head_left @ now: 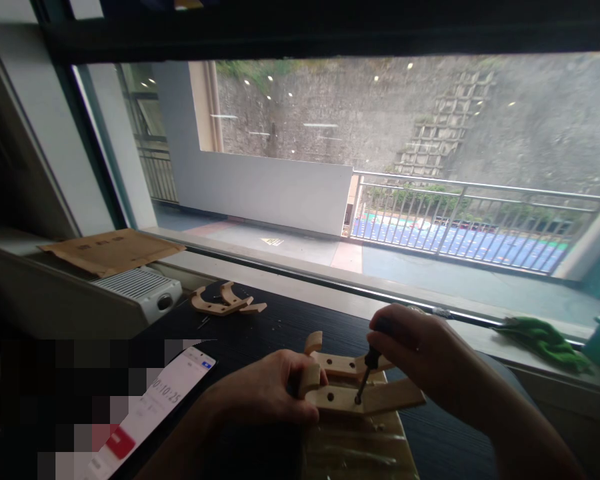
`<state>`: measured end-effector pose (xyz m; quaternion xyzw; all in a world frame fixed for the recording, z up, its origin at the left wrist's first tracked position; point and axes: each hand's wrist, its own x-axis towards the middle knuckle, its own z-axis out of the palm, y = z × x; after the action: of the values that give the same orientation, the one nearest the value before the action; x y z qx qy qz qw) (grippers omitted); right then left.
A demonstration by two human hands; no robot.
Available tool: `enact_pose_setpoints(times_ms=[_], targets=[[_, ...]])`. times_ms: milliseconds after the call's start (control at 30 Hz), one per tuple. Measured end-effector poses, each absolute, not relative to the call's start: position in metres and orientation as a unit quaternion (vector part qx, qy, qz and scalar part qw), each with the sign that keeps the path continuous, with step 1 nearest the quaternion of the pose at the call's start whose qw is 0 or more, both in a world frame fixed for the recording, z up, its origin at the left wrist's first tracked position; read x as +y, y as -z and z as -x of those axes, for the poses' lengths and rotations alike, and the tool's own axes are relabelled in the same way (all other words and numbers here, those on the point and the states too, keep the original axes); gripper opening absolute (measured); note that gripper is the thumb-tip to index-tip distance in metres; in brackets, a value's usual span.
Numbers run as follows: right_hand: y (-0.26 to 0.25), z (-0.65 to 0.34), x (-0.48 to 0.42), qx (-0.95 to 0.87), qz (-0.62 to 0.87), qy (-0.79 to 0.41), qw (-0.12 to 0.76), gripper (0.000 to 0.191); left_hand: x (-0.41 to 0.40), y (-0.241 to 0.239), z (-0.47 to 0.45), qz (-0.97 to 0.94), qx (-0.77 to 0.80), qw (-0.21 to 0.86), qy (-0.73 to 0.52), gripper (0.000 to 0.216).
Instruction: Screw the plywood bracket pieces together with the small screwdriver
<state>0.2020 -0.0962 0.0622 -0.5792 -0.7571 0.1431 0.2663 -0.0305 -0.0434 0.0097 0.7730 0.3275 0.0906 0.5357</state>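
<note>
My right hand [400, 337] is closed around the handle of a screwdriver [365, 380]. The screwdriver slants down, and its tip sits at a hole in a curved wooden hook piece [390, 398]. My left hand [280, 390] grips the curled end of that piece, thumb in front and fingers behind. A second wooden hook piece [337, 363] lies just behind it, beside my left fingers. Both pieces rest across a board wrapped in shiny clear film [365, 453]. Two dark holes show in each piece; whether a screw sits under the tip is hard to make out.
More wooden hook pieces [225, 305] lie at the back left of the dark table [285, 320], with small screws near them. A phone [165, 407] showing a timer lies at left. Beyond are a brown envelope [115, 250], the window sill and a green cloth [545, 341].
</note>
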Motion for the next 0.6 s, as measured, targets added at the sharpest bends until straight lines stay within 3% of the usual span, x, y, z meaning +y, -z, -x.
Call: enact_pose_setpoints(times_ms=[600], targets=[[-0.0657, -0.2043, -0.0998, -0.764, 0.566, -0.150, 0.271, 0.030, -0.0421, -0.0080, 0.0299, -0.770, 0.333, 0.537, -0.089, 0.031]])
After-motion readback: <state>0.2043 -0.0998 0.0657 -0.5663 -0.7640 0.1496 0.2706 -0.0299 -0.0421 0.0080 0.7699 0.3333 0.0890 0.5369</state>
